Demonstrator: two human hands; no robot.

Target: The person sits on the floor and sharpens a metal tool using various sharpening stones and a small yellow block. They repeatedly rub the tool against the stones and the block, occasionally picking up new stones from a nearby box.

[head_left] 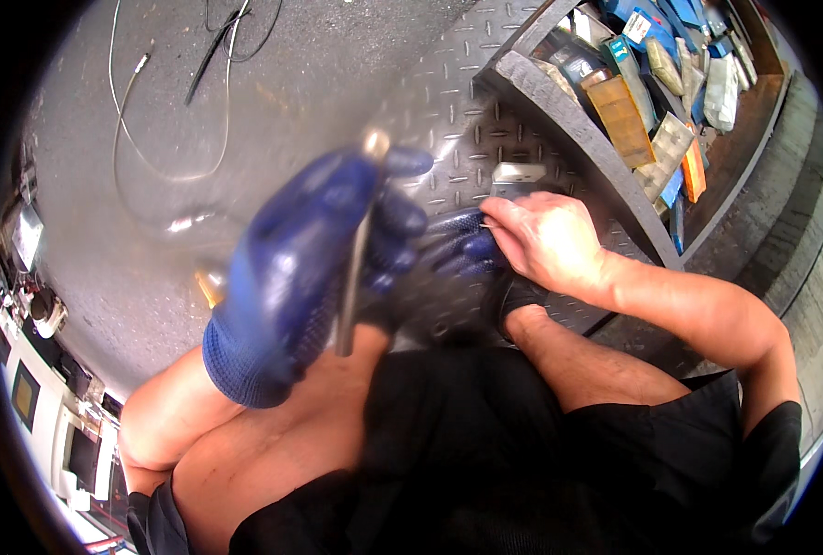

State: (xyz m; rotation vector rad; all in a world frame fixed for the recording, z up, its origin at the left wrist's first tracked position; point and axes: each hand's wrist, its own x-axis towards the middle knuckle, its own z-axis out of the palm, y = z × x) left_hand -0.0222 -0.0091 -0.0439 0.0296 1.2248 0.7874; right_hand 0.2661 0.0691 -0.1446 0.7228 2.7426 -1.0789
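Observation:
A blue work glove covers my left hand, which is raised in front of me. Its fingers are closed around a thin metal rod with a shiny, rounded, brass-coloured top end. My right hand is bare and lower down, to the right. Its fingertips pinch the edge of a second blue glove, which hangs limp and partly hidden behind my left hand. Just beyond my right hand, a pale metal block lies on the diamond-plate floor.
At the far right an open, dark-walled box holds many jumbled small cases and wrapped packets. Cables loop across the grey floor at the far left. A small yellow object shows beside my left wrist. Machines or equipment line the left rim.

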